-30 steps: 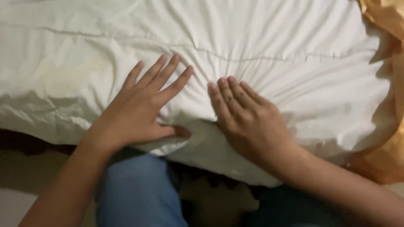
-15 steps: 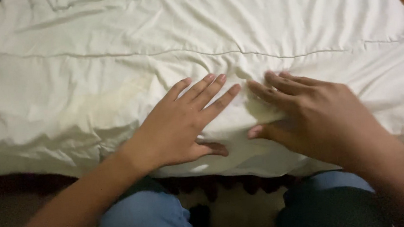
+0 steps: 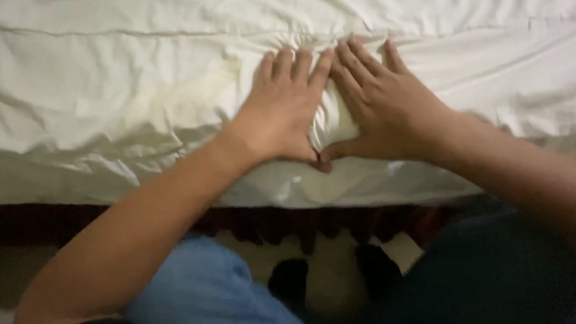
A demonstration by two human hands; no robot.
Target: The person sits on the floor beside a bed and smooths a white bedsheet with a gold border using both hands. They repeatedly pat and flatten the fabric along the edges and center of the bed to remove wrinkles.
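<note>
On the bed's near edge, both hands press flat on a creased cream-white cotton sheet [image 3: 119, 87].
Left hand [image 3: 282, 113] and right hand [image 3: 385, 107] lie side by side, thumbs touching, fingers [image 3: 283, 64] straight, close together, gripping nothing; sheet runs left-right beneath and beyond the fingertips.

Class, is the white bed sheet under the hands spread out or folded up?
Spread out: the white sheet covers the bed, wrinkled, with both hands flat on it.
</note>
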